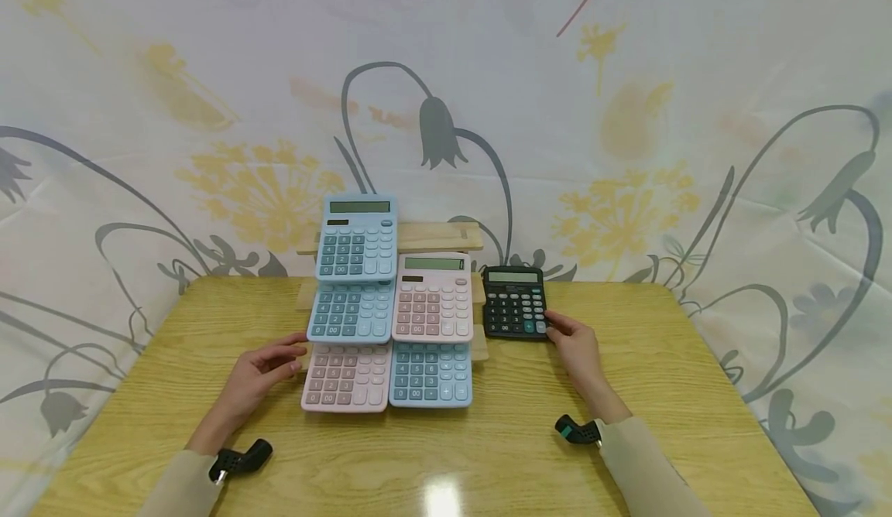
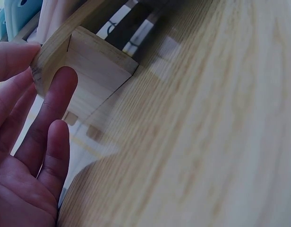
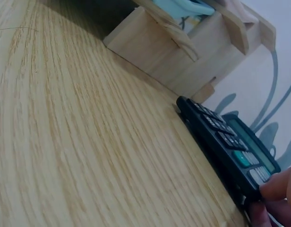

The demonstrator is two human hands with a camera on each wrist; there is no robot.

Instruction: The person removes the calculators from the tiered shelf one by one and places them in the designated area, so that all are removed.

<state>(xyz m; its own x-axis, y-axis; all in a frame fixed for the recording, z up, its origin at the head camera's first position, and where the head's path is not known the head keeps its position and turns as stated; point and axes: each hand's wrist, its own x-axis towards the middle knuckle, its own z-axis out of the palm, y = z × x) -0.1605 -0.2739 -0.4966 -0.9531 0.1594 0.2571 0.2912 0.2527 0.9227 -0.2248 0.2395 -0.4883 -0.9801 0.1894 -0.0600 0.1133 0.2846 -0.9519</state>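
My right hand (image 1: 577,344) pinches a black calculator (image 1: 514,300) at its lower right corner. In the right wrist view, the black calculator (image 3: 228,142) lies tilted close to the table, with fingertips (image 3: 278,185) at its corner. A stepped wooden rack (image 1: 440,236) stands left of it, bearing pink and light-blue calculators. On top is a light-blue calculator (image 1: 357,238), and a pink calculator (image 1: 433,297) leans to its lower right. My left hand (image 1: 263,368) is at the rack's left side. Its fingers, loosely extended, touch the wooden edge (image 2: 41,59) in the left wrist view.
Lower on the rack are a pink calculator (image 1: 345,378), a light-blue calculator (image 1: 431,375) and another light-blue calculator (image 1: 351,313), partly covered. A yellow wood-grain table (image 1: 516,439) carries everything. Behind it hangs a flower-patterned cloth (image 1: 488,53).
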